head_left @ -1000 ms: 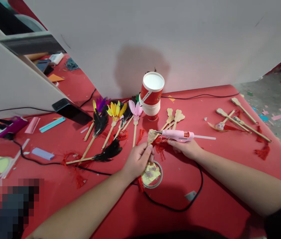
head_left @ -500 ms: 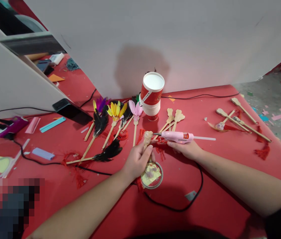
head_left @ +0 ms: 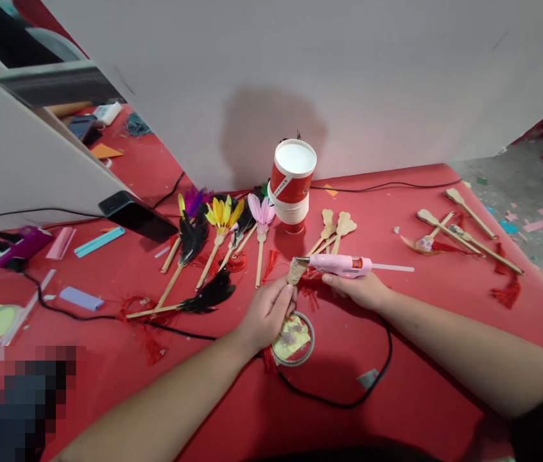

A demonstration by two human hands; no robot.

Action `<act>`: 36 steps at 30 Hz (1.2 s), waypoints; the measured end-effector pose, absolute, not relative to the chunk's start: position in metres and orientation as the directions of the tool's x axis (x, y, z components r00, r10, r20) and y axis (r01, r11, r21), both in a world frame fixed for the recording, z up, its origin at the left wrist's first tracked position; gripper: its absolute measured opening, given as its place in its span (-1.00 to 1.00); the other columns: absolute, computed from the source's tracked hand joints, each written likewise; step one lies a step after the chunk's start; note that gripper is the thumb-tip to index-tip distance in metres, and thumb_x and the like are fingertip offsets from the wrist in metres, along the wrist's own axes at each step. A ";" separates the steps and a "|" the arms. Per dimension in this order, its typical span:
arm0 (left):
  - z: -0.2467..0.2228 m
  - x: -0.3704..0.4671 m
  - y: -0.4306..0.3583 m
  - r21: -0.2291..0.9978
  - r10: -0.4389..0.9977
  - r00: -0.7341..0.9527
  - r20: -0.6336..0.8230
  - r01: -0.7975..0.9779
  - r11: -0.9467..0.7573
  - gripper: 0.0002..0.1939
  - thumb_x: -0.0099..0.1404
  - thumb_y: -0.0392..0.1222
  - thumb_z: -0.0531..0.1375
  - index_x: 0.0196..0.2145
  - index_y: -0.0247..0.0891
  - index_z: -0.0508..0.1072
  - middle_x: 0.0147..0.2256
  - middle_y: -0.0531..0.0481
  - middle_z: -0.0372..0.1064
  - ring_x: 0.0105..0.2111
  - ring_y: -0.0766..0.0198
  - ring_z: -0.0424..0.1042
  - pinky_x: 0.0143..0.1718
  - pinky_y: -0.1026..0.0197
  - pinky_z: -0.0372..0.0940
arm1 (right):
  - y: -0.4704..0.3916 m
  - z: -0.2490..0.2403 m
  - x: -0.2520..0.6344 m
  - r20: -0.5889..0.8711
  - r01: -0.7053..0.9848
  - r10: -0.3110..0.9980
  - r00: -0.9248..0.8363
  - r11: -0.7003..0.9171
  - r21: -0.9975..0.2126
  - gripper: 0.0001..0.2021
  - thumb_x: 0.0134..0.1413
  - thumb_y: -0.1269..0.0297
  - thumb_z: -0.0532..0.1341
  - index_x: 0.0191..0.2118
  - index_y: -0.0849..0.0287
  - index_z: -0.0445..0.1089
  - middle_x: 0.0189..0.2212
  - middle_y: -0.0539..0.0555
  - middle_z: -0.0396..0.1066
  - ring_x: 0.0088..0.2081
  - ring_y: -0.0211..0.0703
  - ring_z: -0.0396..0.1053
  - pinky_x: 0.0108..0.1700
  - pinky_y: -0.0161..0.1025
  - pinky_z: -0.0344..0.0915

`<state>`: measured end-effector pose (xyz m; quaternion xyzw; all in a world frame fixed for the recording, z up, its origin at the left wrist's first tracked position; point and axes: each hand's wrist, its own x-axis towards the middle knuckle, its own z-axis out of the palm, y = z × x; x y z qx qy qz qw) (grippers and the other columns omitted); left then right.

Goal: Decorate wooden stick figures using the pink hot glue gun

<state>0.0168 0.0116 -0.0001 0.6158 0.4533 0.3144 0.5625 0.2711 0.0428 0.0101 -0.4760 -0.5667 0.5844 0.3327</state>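
Observation:
In my left hand (head_left: 269,311) is a wooden stick (head_left: 294,273) with a broad, lobed end, pinched between thumb and fingers. My right hand (head_left: 355,289) is wrapped round the grip of a pink glue gun (head_left: 341,265), which points left. The gun's metal nozzle is at the lobed end of the stick; whether they touch I cannot tell. A clear glue rod sticks out of the back of the gun. Just below my left hand lies a ring (head_left: 310,346) with yellowish paper (head_left: 293,337) inside it.
Stacked red-and-white cups (head_left: 292,186) stand near the wall. Feathered sticks (head_left: 223,215) lie left of them, plain ones (head_left: 343,226) right. A phone (head_left: 137,217), a purple power strip (head_left: 24,245) and a looping black cable (head_left: 343,405) are on the red table.
The stick's lobed end in my left hand has shifted slightly right and down and turned, and now overlaps the nozzle tip. My right hand and the gun have barely moved.

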 end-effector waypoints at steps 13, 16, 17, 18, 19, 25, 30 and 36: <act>0.003 0.019 0.011 0.973 0.917 0.380 -0.120 0.230 0.033 -0.44 0.65 0.29 -0.02 -0.35 -0.18 0.29 -0.56 0.11 0.24 -0.55 0.33 0.24 -0.42 0.24 0.18 | 0.042 0.016 0.266 -0.181 0.157 0.943 -0.280 -0.141 -0.977 -0.57 0.18 -0.28 0.45 -0.23 0.02 0.67 -0.62 0.03 0.42 -0.42 0.00 0.49 -0.38 -0.12 0.46; 0.002 0.019 0.011 0.977 0.913 0.390 -0.120 0.210 0.039 -0.44 0.65 0.30 -0.02 -0.34 -0.17 0.28 -0.57 0.13 0.23 -0.56 0.34 0.22 -0.45 0.24 0.17 | 0.041 0.015 0.266 -0.180 0.157 0.945 -0.272 -0.142 -0.977 -0.55 0.18 -0.29 0.45 -0.19 0.03 0.68 -0.59 0.04 0.44 -0.39 0.02 0.51 -0.35 -0.10 0.49; 0.001 0.019 0.011 0.978 0.911 0.392 -0.124 0.202 0.047 -0.45 0.65 0.30 -0.02 -0.33 -0.17 0.28 -0.57 0.13 0.23 -0.56 0.34 0.22 -0.44 0.24 0.17 | 0.041 0.014 0.267 -0.182 0.156 0.945 -0.271 -0.143 -0.977 -0.54 0.18 -0.30 0.45 -0.18 0.03 0.68 -0.60 0.04 0.44 -0.39 0.02 0.51 -0.36 -0.11 0.49; 0.000 0.019 0.011 0.979 0.911 0.391 -0.129 0.195 0.055 -0.46 0.65 0.30 -0.02 -0.32 -0.17 0.28 -0.57 0.14 0.23 -0.56 0.34 0.22 -0.44 0.25 0.18 | 0.041 0.014 0.267 -0.184 0.154 0.944 -0.275 -0.146 -0.977 -0.53 0.18 -0.30 0.45 -0.18 0.04 0.68 -0.60 0.04 0.43 -0.40 0.02 0.50 -0.36 -0.11 0.48; -0.001 0.019 0.011 0.980 0.913 0.387 -0.132 0.188 0.062 -0.46 0.66 0.29 -0.02 -0.32 -0.17 0.28 -0.56 0.14 0.23 -0.56 0.35 0.21 -0.43 0.25 0.19 | 0.041 0.013 0.268 -0.186 0.153 0.943 -0.277 -0.148 -0.977 -0.53 0.19 -0.31 0.45 -0.18 0.04 0.68 -0.62 0.03 0.41 -0.41 0.01 0.49 -0.37 -0.12 0.47; -0.003 0.019 0.011 0.981 0.921 0.371 -0.122 0.188 0.055 -0.49 0.66 0.26 -0.01 -0.31 -0.18 0.29 -0.56 0.14 0.23 -0.54 0.35 0.23 -0.39 0.25 0.22 | 0.042 0.015 0.269 -0.183 0.162 0.935 -0.304 -0.139 -0.977 -0.53 0.21 -0.23 0.46 -0.03 0.07 0.71 -0.59 0.03 0.44 -0.41 -0.03 0.49 -0.38 -0.15 0.46; -0.003 0.019 0.011 0.974 0.925 0.365 -0.109 0.223 0.027 -0.49 0.67 0.24 -0.03 -0.31 -0.17 0.29 -0.55 0.13 0.26 -0.55 0.33 0.25 -0.40 0.24 0.22 | 0.042 0.018 0.267 -0.146 0.159 0.934 -0.325 -0.098 -0.982 -0.50 0.28 -0.10 0.42 0.16 0.12 0.69 -0.52 0.02 0.52 -0.34 -0.03 0.53 -0.30 -0.15 0.51; 0.001 0.019 0.011 0.937 0.928 0.369 -0.057 0.340 -0.078 -0.53 0.70 0.12 -0.04 -0.33 -0.17 0.29 -0.54 0.09 0.35 -0.51 0.31 0.37 -0.36 0.23 0.24 | 0.041 0.016 0.266 -0.114 0.139 0.952 -0.284 -0.077 -0.987 -0.55 0.26 -0.05 0.44 0.12 0.13 0.70 -0.26 0.13 0.68 -0.10 0.09 0.64 -0.06 -0.03 0.62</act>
